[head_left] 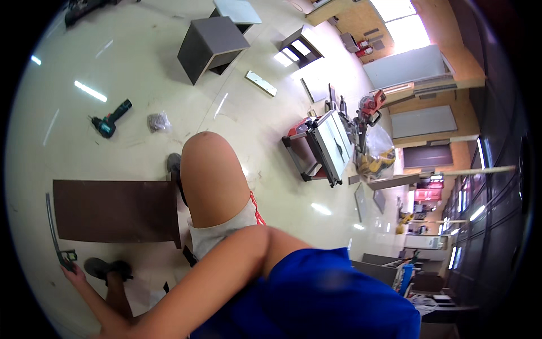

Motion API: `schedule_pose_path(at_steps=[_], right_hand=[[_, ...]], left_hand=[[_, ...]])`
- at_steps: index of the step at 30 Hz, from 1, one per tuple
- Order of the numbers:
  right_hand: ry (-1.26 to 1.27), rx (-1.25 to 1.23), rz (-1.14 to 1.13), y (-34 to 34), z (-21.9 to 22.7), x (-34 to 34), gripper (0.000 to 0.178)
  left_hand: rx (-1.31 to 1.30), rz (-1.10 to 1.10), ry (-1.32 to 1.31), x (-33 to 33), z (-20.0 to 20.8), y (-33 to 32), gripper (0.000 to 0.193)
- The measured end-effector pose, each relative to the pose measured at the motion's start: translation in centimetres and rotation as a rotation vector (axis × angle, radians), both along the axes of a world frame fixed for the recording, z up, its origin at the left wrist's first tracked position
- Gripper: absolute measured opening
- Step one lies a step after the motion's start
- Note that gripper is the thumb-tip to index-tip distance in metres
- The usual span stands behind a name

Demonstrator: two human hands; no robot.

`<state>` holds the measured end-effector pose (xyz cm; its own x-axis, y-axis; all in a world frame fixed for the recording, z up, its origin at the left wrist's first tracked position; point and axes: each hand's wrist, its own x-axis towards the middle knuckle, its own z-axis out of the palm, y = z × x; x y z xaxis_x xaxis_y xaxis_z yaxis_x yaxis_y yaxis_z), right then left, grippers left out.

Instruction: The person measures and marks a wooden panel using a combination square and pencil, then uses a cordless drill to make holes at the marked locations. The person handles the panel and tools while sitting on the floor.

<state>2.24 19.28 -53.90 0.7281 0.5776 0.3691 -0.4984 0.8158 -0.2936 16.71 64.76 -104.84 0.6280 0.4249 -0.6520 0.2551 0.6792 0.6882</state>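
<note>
Closest in, the right forearm [209,288] sweeps across below the blue shirt [333,294], its hand beyond the lower edge of view, so no telling what that one grips. One bare knee [212,169] juts up beside it. Out to the left, the left hand [74,274] has its fingers around the black end of a bar clamp [68,257], whose long thin bar runs just beside the left end of a dark brown panel [116,211] on the floor; contact between them, I can't tell. A dark shoe [107,268] sits near that hand. Beyond the panel, a cordless drill [110,120] and a clear bag of small parts [160,122] lie on the floor. Farther off, a table saw [330,145], then a grey open-fronted cabinet [213,44].
</note>
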Motion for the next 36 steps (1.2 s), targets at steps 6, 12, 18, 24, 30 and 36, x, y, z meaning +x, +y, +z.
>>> schedule_pose_path(at_steps=[6,12,18,24,30,36], right_hand=[[-0.999,-1.636,-0.713,-16.5,-7.1,-4.9,0.031],[-1.432,-1.783,-0.686,-26.7,-11.7,-4.8,0.025],[-1.405,-1.548,-0.612,-31.4,-17.5,-4.9,0.030],[-1.178,-1.521,-0.640,-33.2,-14.8,-2.5,0.032],[-0.638,-1.551,-0.614,-31.4,-9.4,-12.6,0.032],[1.532,-1.847,-0.835,-20.4,-3.4,-31.0,0.036]], left_hand=[[0.009,0.046,-0.160,1.9,7.7,-2.4,0.032],[0.137,-0.361,-0.200,9.1,23.1,-9.5,0.031],[0.097,-0.538,-0.079,3.8,25.7,-25.8,0.031],[0.125,-0.830,0.068,1.5,22.6,-32.0,0.030],[-0.856,-0.580,0.442,-14.8,27.9,-34.2,0.017],[-0.342,-1.110,0.575,-13.6,50.2,-45.6,0.022]])
